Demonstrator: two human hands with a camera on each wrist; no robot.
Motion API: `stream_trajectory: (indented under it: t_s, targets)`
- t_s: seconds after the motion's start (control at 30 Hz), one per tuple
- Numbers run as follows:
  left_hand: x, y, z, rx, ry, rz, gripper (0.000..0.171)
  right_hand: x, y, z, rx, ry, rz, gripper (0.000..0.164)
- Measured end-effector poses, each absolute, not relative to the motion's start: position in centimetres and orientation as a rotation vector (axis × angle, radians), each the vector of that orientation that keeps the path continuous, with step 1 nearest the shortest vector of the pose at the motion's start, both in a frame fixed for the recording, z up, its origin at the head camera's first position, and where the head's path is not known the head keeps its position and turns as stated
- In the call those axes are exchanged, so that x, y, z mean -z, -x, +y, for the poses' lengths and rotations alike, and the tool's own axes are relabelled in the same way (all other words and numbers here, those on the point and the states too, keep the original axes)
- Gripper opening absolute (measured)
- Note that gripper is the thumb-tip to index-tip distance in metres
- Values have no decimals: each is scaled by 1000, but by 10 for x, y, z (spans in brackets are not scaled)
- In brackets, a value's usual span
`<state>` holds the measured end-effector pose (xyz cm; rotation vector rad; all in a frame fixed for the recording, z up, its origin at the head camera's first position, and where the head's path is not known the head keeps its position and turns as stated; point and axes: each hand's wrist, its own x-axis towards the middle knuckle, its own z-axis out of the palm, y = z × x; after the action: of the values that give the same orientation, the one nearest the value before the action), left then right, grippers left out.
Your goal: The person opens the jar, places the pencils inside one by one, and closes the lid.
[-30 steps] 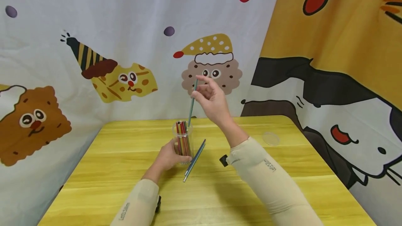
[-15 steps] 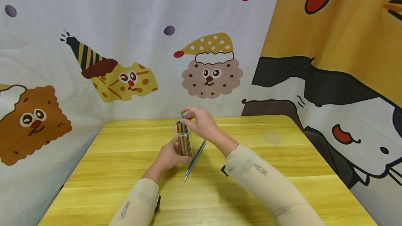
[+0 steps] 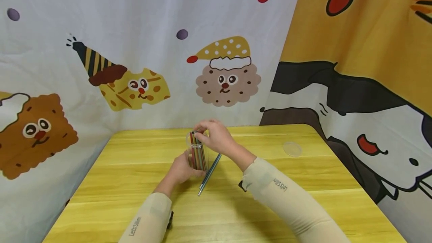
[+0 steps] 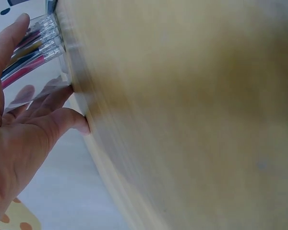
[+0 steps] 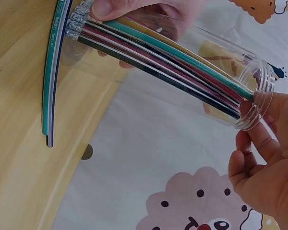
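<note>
A clear plastic jar [image 5: 221,60] stands on the table with several pencils [image 3: 198,156] inside, their eraser ends at the bottom. My left hand [image 3: 181,168] grips its lower part, thumb and fingers around the wall, also seen in the left wrist view. At the jar's mouth, my right hand [image 3: 218,138] pinches the upper end of a green pencil [image 5: 182,56], most of which is inside the jar. The fingertips partly hide that end. Loose pencils [image 3: 210,173], one green and one striped in the right wrist view, lie beside the jar on its right.
A round clear lid [image 3: 292,149] lies on the wooden table [image 3: 135,198], toward the back right. Behind the table hangs a curtain [image 3: 152,18] printed with cartoon figures.
My right hand has come down from above the jar, lowering the green pencil into it among the others. The left hand has kept its grip on the jar; the loose pencils lie as before.
</note>
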<state>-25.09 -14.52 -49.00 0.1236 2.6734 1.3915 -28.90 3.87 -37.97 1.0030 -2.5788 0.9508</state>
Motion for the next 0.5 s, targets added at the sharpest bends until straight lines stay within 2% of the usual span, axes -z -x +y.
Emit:
stream_trajectory:
  t_s: [0.33,0.5]
  targets:
    - [493,249,-144,-1374,-87,2671,112,381,289,40,-1005,-923,-2620,21]
    - [490,249,-144,-1368,-94,2686,110,379,289,41,-1020,-947,-2625,13]
